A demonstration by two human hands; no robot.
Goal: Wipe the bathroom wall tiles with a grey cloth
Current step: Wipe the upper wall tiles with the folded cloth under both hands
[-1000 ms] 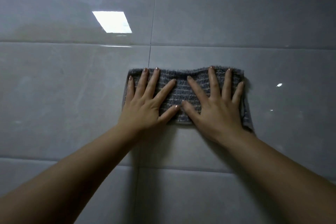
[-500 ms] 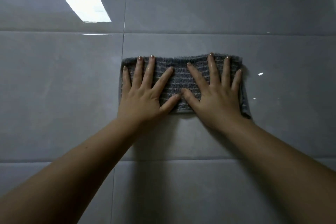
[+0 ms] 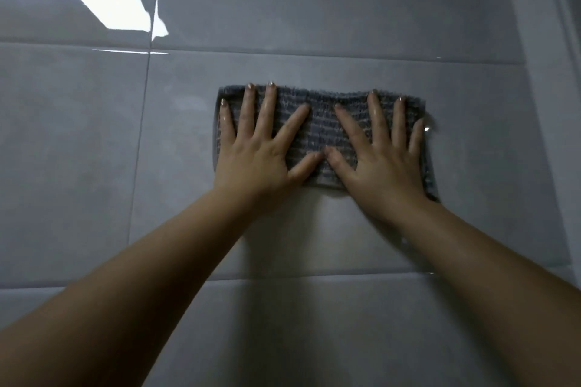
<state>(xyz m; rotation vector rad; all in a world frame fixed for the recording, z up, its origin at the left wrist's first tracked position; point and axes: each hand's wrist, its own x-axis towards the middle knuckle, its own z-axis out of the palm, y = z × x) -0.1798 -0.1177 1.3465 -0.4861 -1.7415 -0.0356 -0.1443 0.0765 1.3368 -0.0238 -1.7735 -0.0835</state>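
Since the earlier frames, the grey cloth [image 3: 320, 132] is shifted rightward, away from the vertical grout line [image 3: 138, 148]. It is pressed flat against the wall tiles [image 3: 78, 151] by the left hand [image 3: 257, 154] and the right hand [image 3: 382, 166], laid side by side with fingers straight and spread, thumbs nearly touching.

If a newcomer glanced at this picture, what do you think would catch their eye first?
First, the left hand and right hand lie flat side by side in the middle of the view. Their fingers are spread as they press the grey cloth against the wall tiles. Next comes the bright white reflection on the glossy tile at the upper left.
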